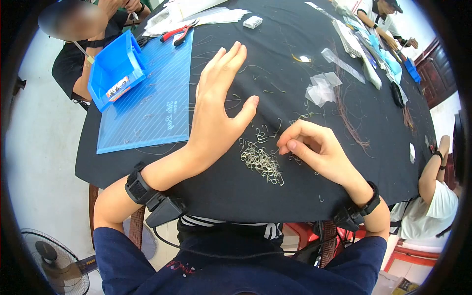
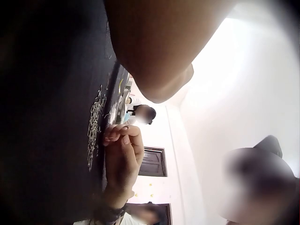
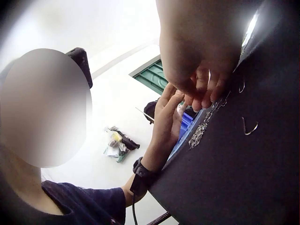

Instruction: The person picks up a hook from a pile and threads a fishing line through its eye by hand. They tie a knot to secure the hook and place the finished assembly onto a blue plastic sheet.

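A pile of small metal fish hooks [image 1: 262,162] lies on the black cloth between my two hands. My left hand [image 1: 216,105] is raised over the table beside the blue mat, fingers straight, thumb spread, with nothing in it. At the right edge of the pile is my right hand [image 1: 314,147], fingers bent and thumb close to the index finger. I cannot tell whether a hook is between those fingertips. A few loose hooks lie near this hand; one hook [image 3: 249,126] shows clearly in the right wrist view.
The blue mat [image 1: 167,118] carries a blue bin [image 1: 115,73] and red-handled pliers [image 1: 177,34]. Clear plastic bags [image 1: 322,91] and reddish-brown thread [image 1: 346,120] lie to the right. A small white box [image 1: 252,22] is farther back. Other people sit round the table.
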A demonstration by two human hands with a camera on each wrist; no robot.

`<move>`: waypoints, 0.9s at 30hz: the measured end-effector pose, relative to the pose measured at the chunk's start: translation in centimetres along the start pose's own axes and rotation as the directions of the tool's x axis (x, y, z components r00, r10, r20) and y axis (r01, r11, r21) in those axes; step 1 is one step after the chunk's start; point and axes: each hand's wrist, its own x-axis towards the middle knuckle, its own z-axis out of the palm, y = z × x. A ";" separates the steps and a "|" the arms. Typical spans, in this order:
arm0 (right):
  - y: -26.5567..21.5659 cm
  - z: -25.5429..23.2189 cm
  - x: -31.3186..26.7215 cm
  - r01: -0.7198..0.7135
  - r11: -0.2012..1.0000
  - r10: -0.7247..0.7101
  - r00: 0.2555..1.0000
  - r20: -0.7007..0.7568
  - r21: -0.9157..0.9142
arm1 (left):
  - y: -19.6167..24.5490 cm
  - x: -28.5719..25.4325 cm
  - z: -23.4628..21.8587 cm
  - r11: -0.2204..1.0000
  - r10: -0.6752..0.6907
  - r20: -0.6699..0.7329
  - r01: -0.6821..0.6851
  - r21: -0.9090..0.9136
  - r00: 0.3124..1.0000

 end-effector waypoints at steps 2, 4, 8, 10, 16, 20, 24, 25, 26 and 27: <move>0.1 0.1 0.0 -0.002 1.000 0.002 1.000 -0.004 0.003 | 0.2 -0.1 0.1 0.999 -0.012 -0.006 0.012 -0.050 1.000; 0.1 -0.1 0.0 -0.002 1.000 0.002 1.000 -0.016 -0.003 | 0.3 -0.1 0.1 0.997 -0.031 -0.015 0.030 -0.077 0.999; 0.0 -0.2 0.1 0.016 1.000 -0.015 0.996 -0.089 0.008 | 0.7 0.6 -1.0 0.999 -0.034 0.138 0.036 -0.011 0.990; 0.3 -0.4 0.2 0.019 1.000 -0.019 0.995 -0.095 0.001 | 0.6 0.6 -1.6 0.997 0.020 0.251 -0.039 0.070 0.968; 0.0 -0.1 0.0 0.003 1.000 -0.003 0.996 -0.091 -0.001 | 0.2 0.2 -1.4 0.969 0.163 0.384 -0.220 0.111 0.909; 0.1 -0.1 0.0 0.002 1.000 -0.003 0.996 -0.086 -0.011 | -0.2 0.1 -1.1 0.947 0.245 0.387 -0.305 0.100 0.889; 0.0 0.0 0.1 0.012 1.000 -0.014 0.996 -0.085 -0.022 | 0.5 0.3 -1.0 0.930 0.290 0.346 -0.347 0.117 0.892; 0.0 0.0 0.1 0.019 0.999 -0.021 0.996 -0.087 -0.026 | 0.8 0.4 -1.2 0.932 0.292 0.337 -0.346 0.112 0.895; 0.1 0.0 0.1 0.021 1.000 -0.022 0.996 -0.085 -0.021 | 1.2 0.5 -1.3 0.945 0.284 0.258 -0.314 0.086 0.924; 0.2 -0.1 0.1 0.022 1.000 -0.023 0.996 -0.083 -0.016 | 1.6 0.6 -1.3 0.957 0.271 0.178 -0.285 0.055 0.946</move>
